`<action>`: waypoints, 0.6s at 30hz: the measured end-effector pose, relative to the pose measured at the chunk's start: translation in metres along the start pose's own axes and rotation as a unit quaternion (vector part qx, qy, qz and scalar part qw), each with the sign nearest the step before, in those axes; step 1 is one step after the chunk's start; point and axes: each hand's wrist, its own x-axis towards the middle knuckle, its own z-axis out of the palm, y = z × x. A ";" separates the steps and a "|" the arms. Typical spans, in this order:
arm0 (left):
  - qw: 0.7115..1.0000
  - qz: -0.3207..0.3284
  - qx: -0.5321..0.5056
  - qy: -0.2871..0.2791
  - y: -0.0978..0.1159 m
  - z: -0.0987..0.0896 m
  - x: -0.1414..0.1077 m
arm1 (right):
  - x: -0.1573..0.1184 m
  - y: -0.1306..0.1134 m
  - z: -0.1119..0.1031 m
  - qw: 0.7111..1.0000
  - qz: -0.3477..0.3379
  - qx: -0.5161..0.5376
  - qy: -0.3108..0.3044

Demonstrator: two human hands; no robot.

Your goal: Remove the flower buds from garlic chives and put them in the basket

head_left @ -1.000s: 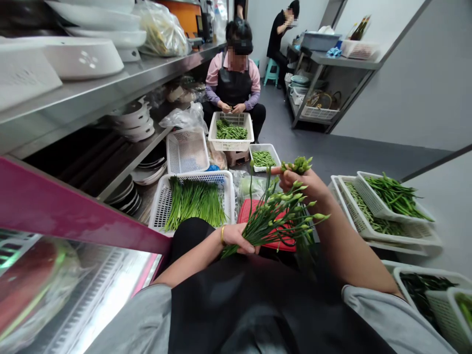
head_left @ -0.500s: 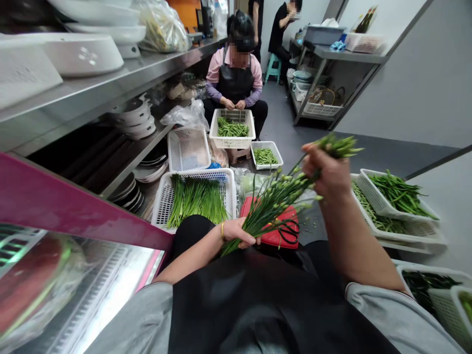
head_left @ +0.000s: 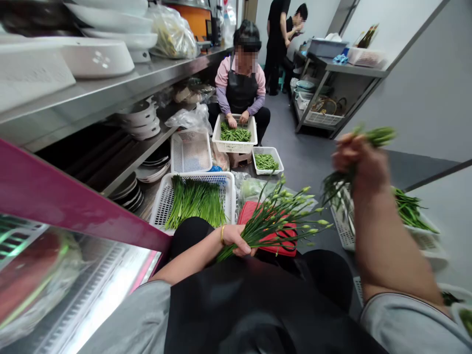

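Observation:
My left hand (head_left: 238,239) is closed around a bunch of flowering chives (head_left: 275,216), whose pale buds fan out to the right. Raised at the right, my right hand (head_left: 363,160) is blurred but closed on a smaller bunch of chive stems (head_left: 381,136), with ends sticking out on both sides of the fist. Below the left bunch lie a red box (head_left: 249,211) and black-handled scissors (head_left: 289,238), partly covered by the stems. A white basket (head_left: 157,209) of laid-out chive stems (head_left: 197,204) stands by my left knee.
Ahead, a seated person (head_left: 241,83) has both hands in a basket of green beans (head_left: 236,133). A smaller bean basket (head_left: 267,162) is beside it. Steel shelving (head_left: 147,81) with dishes runs along the left. More vegetable baskets (head_left: 424,231) stand at right.
My right hand has moved right and away from the left bunch, taking its smaller bunch along. My left hand has stayed nearly still. The person ahead has lowered their hands into the beans.

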 end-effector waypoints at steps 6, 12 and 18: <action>0.998 -0.044 0.019 -0.031 0.004 0.007 0.004 | -0.008 0.062 0.074 0.961 0.143 0.047 -0.231; 0.999 -0.027 0.027 -0.019 0.004 0.005 0.003 | -0.019 0.072 0.093 0.940 0.129 0.102 -0.300; 0.999 0.008 0.020 0.030 0.001 0.003 -0.001 | 0.014 0.035 0.051 0.998 -0.003 0.055 0.027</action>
